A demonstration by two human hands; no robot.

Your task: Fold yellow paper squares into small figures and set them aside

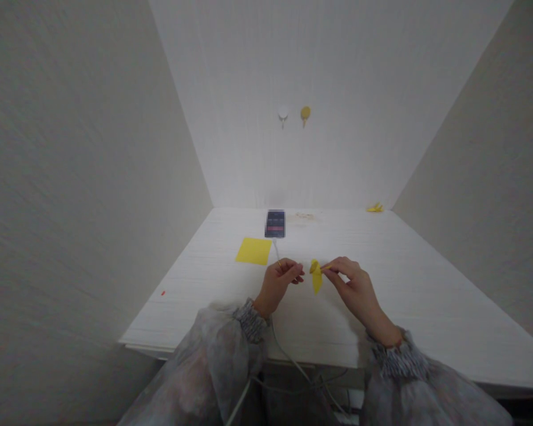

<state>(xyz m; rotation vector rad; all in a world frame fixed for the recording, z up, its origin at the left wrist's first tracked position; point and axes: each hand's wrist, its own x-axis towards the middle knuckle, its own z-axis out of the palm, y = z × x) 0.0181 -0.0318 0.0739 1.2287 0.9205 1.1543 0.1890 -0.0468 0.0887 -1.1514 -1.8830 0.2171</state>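
A folded yellow paper figure (pixel 317 280) hangs from the fingertips of my right hand (pixel 353 289), pinched between thumb and fingers. Its narrow tip points down, above the white table (pixel 204 284). Just left of the figure, with a small gap, is my left hand (pixel 279 285). Its thumb and fingers are curled together, and nothing shows between them. A flat yellow paper sheet (pixel 253 251) lies on the table, beyond my left hand and to its left.
A phone (pixel 275 223) lies near the back wall, with a white cable (pixel 288 355) running towards me. Another folded yellow paper piece (pixel 375 207) sits in the back right corner. A small orange scrap (pixel 163 293) lies at left. Two hooks (pixel 305 112) are on the wall.
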